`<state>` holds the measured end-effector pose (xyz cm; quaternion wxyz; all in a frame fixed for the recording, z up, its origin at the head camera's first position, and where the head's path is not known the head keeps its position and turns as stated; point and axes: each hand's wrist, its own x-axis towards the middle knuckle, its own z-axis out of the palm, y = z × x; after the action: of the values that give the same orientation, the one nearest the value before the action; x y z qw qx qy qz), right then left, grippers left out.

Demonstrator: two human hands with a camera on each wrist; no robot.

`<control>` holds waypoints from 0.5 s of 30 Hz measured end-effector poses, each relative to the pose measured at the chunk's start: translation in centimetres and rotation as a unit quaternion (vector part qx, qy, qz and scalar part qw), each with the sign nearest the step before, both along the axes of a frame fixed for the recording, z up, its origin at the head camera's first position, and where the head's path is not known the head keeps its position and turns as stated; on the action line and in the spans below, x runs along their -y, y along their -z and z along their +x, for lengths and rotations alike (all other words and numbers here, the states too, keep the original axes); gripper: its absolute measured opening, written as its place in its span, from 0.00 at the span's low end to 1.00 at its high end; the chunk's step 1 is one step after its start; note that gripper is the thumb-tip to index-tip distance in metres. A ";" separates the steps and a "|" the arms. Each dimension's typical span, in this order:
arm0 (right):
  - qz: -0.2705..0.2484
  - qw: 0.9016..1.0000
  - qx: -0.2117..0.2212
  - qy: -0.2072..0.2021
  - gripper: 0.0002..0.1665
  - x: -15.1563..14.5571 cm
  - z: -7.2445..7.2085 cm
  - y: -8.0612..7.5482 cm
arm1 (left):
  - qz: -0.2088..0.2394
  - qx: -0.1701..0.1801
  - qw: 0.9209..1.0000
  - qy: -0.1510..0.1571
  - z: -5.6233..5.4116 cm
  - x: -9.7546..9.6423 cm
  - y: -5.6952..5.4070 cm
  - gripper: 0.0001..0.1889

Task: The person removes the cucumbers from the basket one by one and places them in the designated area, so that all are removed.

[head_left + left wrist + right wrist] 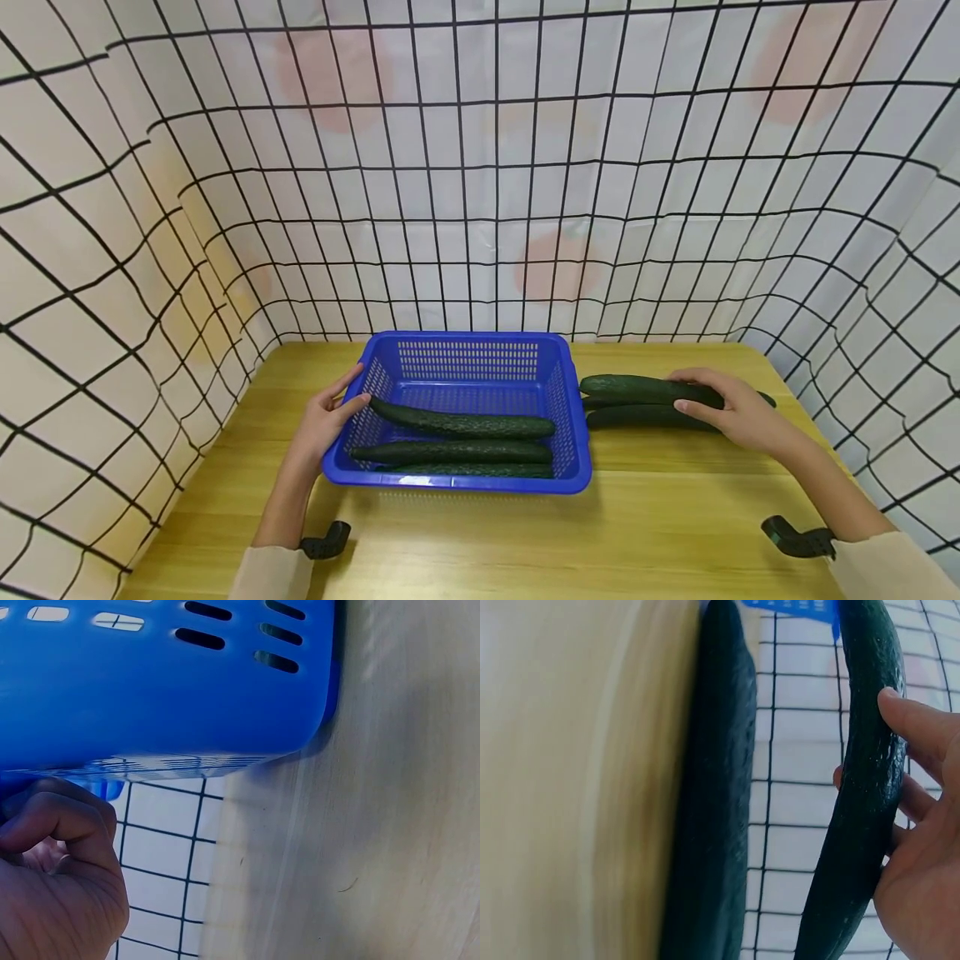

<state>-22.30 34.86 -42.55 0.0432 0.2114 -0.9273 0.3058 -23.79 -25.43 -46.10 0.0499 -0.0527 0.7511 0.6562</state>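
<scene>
A blue plastic basket point(457, 482) with slotted walls stands on the table, with three dark green cucumbers lying lengthwise in it, one of them the cucumber point(465, 425) farthest back. At its left rim my left hand point(324, 423) grips the edge, thumb on top; the left wrist view shows this hand point(64, 870) with curled fingers beside the basket wall point(165, 697). Right of the basket, my right hand point(738, 410) holds a cucumber point(630, 387) between thumb and fingers. The right wrist view shows this cucumber point(866, 772) raised apart from another cucumber point(716, 787) on the table.
Beneath the held cucumber, further cucumbers, including the front one point(645, 417), lie on the wooden table point(465, 550). A black wire grid point(495, 167) before white patterned cloth encloses the back and both sides. Dark devices point(798, 537) are strapped to both wrists.
</scene>
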 end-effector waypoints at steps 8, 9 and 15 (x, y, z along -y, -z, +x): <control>0.013 0.999 0.026 0.017 0.25 -2.2 0.9 1.9 | -0.003 0.000 1.000 -0.002 0.0 0.1 0.1 0.33; 0.015 0.999 0.028 0.019 0.25 -2.4 1.0 2.1 | -0.003 0.000 1.000 -0.002 0.0 0.1 0.1 0.33; 0.024 0.998 0.047 0.017 0.26 -3.3 1.1 3.5 | 0.000 -0.010 1.000 0.000 -0.2 0.2 0.3 0.33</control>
<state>-21.24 38.15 -46.09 0.0000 0.1823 -0.9388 0.2924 -23.98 -25.62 -46.35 0.0424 -0.0467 0.7512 0.6570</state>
